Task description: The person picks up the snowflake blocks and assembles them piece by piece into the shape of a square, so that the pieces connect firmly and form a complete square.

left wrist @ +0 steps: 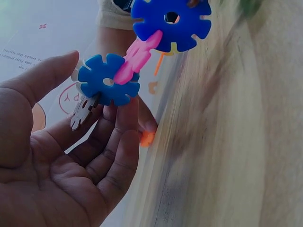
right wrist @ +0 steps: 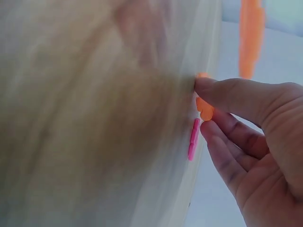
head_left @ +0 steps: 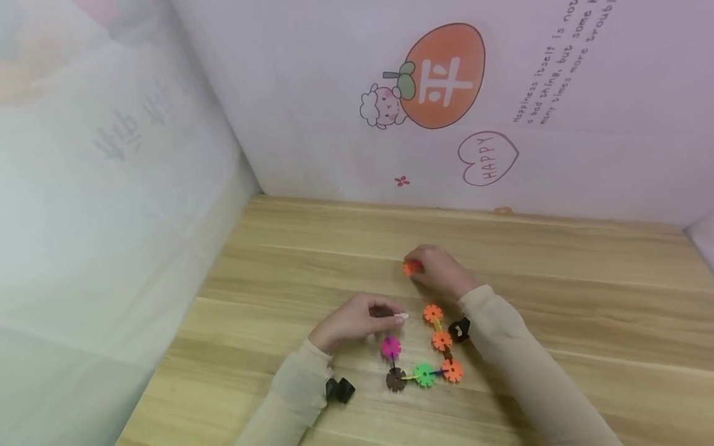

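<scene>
My left hand (head_left: 357, 317) pinches one end of a chain of interlocking snowflake discs, its thumb and fingertips at a white disc (head_left: 403, 316). In the left wrist view a blue disc (left wrist: 97, 75) sits at those fingertips, joined to a pink disc (left wrist: 140, 54) and a darker blue one (left wrist: 147, 20). From there the chain bends through a brown disc (head_left: 396, 380), a green disc (head_left: 425, 375) and several orange discs (head_left: 442, 340). Farther back, my right hand (head_left: 443, 272) pinches a separate orange snowflake disc (right wrist: 206, 109) between thumb and fingers, close over the table.
A thin pink piece (right wrist: 194, 139) shows beside the right fingertips in the right wrist view. Black wrist devices (head_left: 341, 390) hang by both sleeves. The wooden table (head_left: 312, 241) meets a printed white backdrop (head_left: 312, 124) behind and a pale sheet (head_left: 139, 204) at the left.
</scene>
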A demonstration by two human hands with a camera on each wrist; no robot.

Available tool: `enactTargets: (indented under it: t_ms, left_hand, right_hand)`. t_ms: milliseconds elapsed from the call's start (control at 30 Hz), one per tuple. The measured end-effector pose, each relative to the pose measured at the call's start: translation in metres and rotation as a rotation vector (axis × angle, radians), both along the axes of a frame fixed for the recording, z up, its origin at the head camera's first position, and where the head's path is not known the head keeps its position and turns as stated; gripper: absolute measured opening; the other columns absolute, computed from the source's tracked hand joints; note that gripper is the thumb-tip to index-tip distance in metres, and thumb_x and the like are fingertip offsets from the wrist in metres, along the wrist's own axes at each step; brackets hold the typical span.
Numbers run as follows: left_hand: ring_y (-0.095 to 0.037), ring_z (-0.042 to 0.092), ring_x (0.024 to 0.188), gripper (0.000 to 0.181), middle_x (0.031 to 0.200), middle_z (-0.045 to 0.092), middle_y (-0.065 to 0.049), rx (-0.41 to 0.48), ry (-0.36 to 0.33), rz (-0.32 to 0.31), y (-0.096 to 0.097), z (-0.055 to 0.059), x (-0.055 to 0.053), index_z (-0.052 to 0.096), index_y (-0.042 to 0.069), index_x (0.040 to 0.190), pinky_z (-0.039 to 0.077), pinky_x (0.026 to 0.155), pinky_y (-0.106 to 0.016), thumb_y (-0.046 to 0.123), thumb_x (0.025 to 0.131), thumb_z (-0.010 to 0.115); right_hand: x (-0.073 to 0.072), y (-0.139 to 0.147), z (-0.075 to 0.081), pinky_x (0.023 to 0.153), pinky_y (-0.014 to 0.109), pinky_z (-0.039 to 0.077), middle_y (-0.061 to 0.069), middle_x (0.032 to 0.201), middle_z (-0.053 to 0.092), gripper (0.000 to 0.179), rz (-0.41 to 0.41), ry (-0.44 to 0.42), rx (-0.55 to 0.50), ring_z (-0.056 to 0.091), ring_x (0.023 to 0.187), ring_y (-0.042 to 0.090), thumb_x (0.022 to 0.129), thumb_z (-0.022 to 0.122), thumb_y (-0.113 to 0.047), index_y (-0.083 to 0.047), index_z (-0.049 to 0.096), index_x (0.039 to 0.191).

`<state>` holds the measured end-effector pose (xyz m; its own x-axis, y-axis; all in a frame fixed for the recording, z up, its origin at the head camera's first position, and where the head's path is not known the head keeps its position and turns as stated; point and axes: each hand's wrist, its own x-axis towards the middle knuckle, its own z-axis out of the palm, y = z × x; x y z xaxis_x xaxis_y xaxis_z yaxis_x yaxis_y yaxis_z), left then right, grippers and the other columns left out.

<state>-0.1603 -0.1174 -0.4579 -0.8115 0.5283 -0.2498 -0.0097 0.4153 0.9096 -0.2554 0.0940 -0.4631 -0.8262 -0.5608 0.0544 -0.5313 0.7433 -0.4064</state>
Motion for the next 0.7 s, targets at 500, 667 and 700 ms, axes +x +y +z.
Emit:
enactTargets:
  t_ms: [500, 667, 700]
  left_hand:
    - [-0.02, 0.063, 0.075, 0.028, 0.09, 0.069, 0.001, 0.001, -0.029, 0.02, 0.001, -0.001, -0.001, 0.068, 0.023, 0.105, 0.052, 0.067, -0.033, 0.041, 0.084, 0.066]
    - [-0.015, 0.062, 0.08, 0.027, 0.093, 0.069, 0.006, -0.008, -0.041, 0.031, 0.001, 0.0, -0.002, 0.069, 0.025, 0.105, 0.051, 0.07, -0.033, 0.042, 0.084, 0.067]
    - [-0.013, 0.062, 0.082, 0.027, 0.093, 0.069, 0.007, -0.008, -0.04, 0.031, 0.002, 0.0, -0.002, 0.069, 0.025, 0.105, 0.051, 0.072, -0.031, 0.042, 0.083, 0.067]
  right_hand:
    - [0.024, 0.027, -0.008, 0.076, 0.035, 0.053, -0.004, 0.087, 0.067, 0.009, -0.07, -0.149, -0.162, 0.062, 0.082, 0.012, 0.085, 0.068, -0.015, -0.018, 0.067, 0.093]
    - [0.037, 0.034, -0.005, 0.069, 0.031, 0.053, -0.003, 0.089, 0.068, 0.015, -0.126, -0.215, -0.236, 0.062, 0.078, 0.012, 0.086, 0.067, -0.022, -0.018, 0.067, 0.101]
    - [0.04, 0.036, -0.004, 0.068, 0.031, 0.053, -0.003, 0.09, 0.068, 0.016, -0.143, -0.242, -0.267, 0.062, 0.077, 0.013, 0.086, 0.068, -0.023, -0.018, 0.067, 0.101]
